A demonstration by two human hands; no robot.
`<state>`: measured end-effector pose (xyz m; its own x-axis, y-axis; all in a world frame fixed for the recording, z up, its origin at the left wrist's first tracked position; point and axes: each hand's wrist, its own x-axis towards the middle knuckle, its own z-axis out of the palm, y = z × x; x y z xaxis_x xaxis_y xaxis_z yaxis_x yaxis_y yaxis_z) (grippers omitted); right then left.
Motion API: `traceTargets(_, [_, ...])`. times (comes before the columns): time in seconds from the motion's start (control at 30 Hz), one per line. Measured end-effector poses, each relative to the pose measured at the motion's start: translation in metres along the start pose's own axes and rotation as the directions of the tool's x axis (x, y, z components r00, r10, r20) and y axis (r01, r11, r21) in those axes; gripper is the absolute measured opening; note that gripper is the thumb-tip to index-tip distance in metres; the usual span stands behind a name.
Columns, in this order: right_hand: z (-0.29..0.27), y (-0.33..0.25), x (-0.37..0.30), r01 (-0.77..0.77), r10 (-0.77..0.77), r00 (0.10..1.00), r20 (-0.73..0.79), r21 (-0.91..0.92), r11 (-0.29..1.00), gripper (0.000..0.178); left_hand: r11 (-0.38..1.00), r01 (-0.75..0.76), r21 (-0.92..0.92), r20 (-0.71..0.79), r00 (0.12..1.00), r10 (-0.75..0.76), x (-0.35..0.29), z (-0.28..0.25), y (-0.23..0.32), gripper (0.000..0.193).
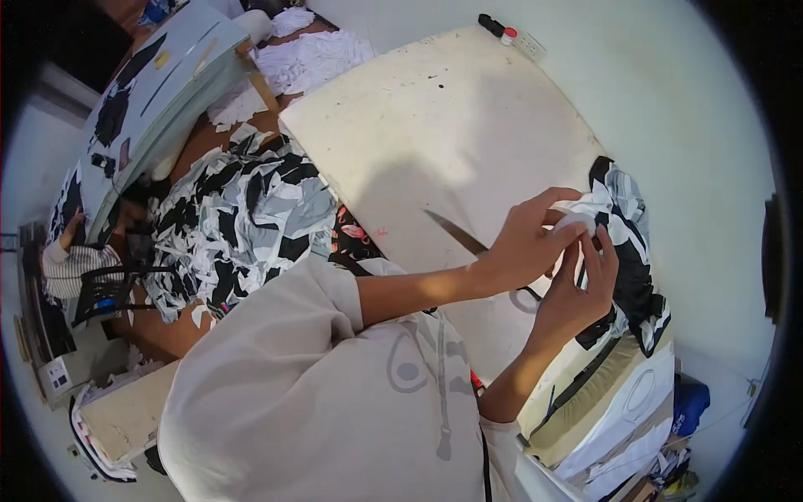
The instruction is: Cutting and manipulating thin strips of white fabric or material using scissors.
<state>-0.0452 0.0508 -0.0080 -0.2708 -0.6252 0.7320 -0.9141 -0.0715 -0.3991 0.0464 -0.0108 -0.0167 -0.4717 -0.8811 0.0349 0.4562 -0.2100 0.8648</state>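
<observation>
My left hand [527, 238] reaches across to the right side of the table and pinches a small white fabric piece [575, 222] between thumb and fingers. My right hand [581, 289] meets it from below, its fingertips closed on the same piece. Just beyond both hands lies a heap of black, white and grey fabric scraps [627, 243]. Under my left hand and wrist are scissors [454, 229]; a pointed blade shows to the left and a dark handle loop below. The hand hides their middle.
The pale table [401, 109] stands against a white wall with an outlet [529, 43]. A large scrap pile [242, 217] covers the floor at left. Beyond it, a person in a striped sleeve [75, 266] sits by another table [171, 84] near a black chair [113, 289].
</observation>
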Motion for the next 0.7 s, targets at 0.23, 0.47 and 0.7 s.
traceTargets(0.23, [0.02,0.003,0.003,-0.125,0.13,0.99,-0.062,0.078,0.989,0.017,0.999,-0.042,0.022,-0.016,0.999,0.042,0.005,-0.003,-0.022,0.038])
traceTargets(0.47, [0.017,0.022,0.002,-0.203,0.173,0.979,0.109,0.405,0.892,0.014,0.992,-0.074,0.098,-0.014,0.997,0.075,0.007,-0.006,-0.001,0.034])
traceTargets(0.7, [0.002,0.038,-0.007,-0.016,0.004,0.999,0.037,0.32,0.947,0.019,0.999,0.048,-0.019,0.125,0.991,-0.046,0.01,-0.001,0.01,0.028])
